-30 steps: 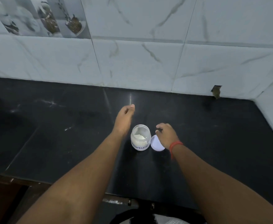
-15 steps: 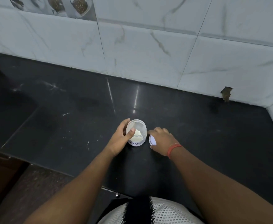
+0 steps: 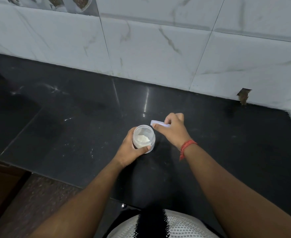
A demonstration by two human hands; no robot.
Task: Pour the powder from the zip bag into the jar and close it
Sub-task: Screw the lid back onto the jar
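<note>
A small clear plastic jar [image 3: 143,137] with white powder at its bottom stands open on the black counter [image 3: 72,121]. My left hand [image 3: 130,150] wraps around the jar's left and front side. My right hand [image 3: 171,130] holds the white round lid [image 3: 159,124] tilted in the air, just above and to the right of the jar's mouth. A red thread band sits on my right wrist. No zip bag shows in the view.
A white marble-tiled wall [image 3: 158,48] rises behind the counter and turns a corner at the far right. A chipped hole [image 3: 243,96] marks the tile base at right. The counter's front edge [image 3: 55,179] runs close to my body, with floor below left.
My left hand went from hovering beside the jar to gripping it. My right hand picked the lid up off the counter and lifted it beside the jar's mouth.
</note>
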